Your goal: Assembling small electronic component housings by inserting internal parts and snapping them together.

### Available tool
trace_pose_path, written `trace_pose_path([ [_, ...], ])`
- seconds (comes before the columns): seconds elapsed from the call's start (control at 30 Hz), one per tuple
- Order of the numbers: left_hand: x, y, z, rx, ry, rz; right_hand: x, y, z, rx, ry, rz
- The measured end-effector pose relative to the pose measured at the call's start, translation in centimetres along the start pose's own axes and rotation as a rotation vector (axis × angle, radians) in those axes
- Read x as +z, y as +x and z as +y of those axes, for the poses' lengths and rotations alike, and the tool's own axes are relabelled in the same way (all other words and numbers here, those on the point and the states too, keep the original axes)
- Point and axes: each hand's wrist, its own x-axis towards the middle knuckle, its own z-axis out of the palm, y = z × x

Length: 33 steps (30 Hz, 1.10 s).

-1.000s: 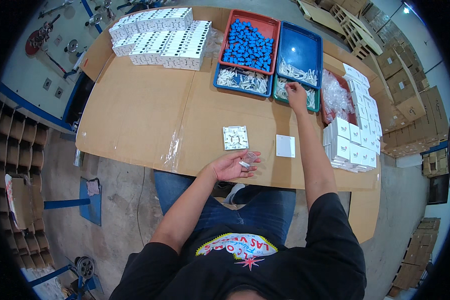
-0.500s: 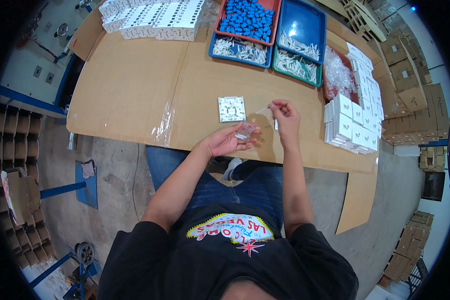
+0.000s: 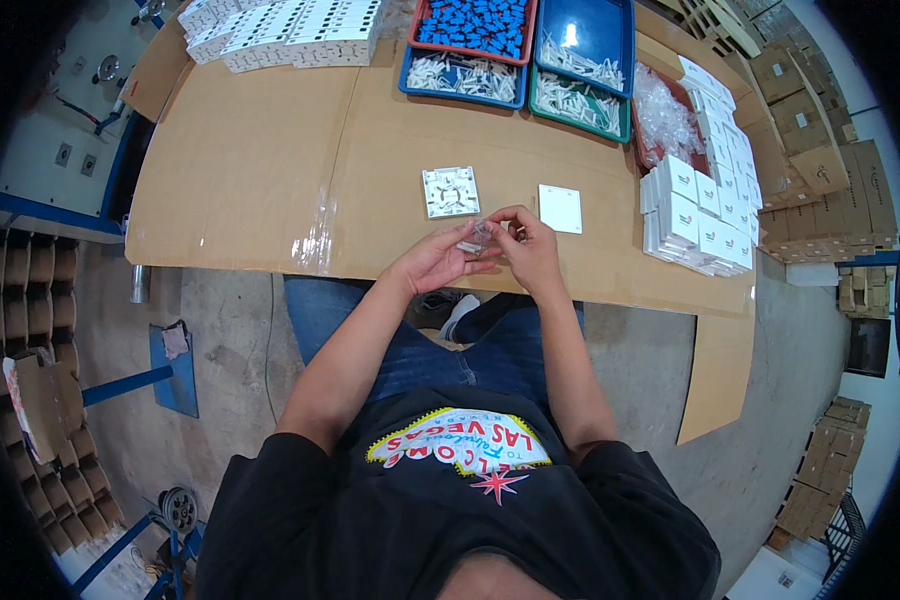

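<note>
A small clear plastic bag [image 3: 480, 233] with something white at its lower end lies between my hands, just above the table's near edge. My left hand [image 3: 436, 260] supports it from the left, palm partly up, with the thumb against it. From the right, my right hand [image 3: 532, 255] pinches the bag's upper edge; its fingertips are partly hidden. Just beyond my left fingers rests a square white plastic housing [image 3: 451, 192] with moulded details inside. A flat white square plate [image 3: 560, 209] sits beyond my right hand.
Stacked white boxes [image 3: 695, 215] stand at the right, beside a red tray of clear plastic bags [image 3: 665, 117]. At the back are a red tray of blue pieces [image 3: 473, 28], and blue [image 3: 463, 97] and green trays [image 3: 580, 122] of white pieces. More white units [image 3: 300, 35] fill the back left.
My right hand has come left and nearer to meet the bag at my left hand. The thin pale strip it pinched no longer shows. The white plate, mostly covered before, is now in sight.
</note>
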Motion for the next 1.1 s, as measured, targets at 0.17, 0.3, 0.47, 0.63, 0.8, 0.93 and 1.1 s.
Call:
trace_pose_path([
  [0.17,0.7,-0.2,0.1,0.006,0.027,0.024,-0.3,-0.1,0.1,-0.148,-0.042,-0.047],
  [0.3,0.7,-0.3,-0.3,0.066,0.097,0.078,-1.2,-0.5,-0.7,-0.225,-0.182,-0.086],
  [0.47,3.1,-0.7,-2.1,0.272,0.663,0.447,-2.9,-1.0,-1.2,-0.171,-0.216,-0.241],
  [0.63,7.8,-2.2,-1.6,0.572,0.897,0.474,-3.7,-1.9,-3.8,-0.063,-0.156,-0.226],
  [0.8,8.5,-3.6,-2.0,0.68,0.755,0.531,-3.0,-2.9,-6.5,-0.021,0.185,-0.115],
  [0.93,10.4,-3.9,-2.0,0.765,0.614,0.557,-1.9,-3.6,-6.5,-0.029,0.373,-0.025],
  [1.1,12.9,-4.4,-1.2,0.788,0.653,0.556,-1.7,-4.1,-6.1,0.017,0.468,-0.042],
])
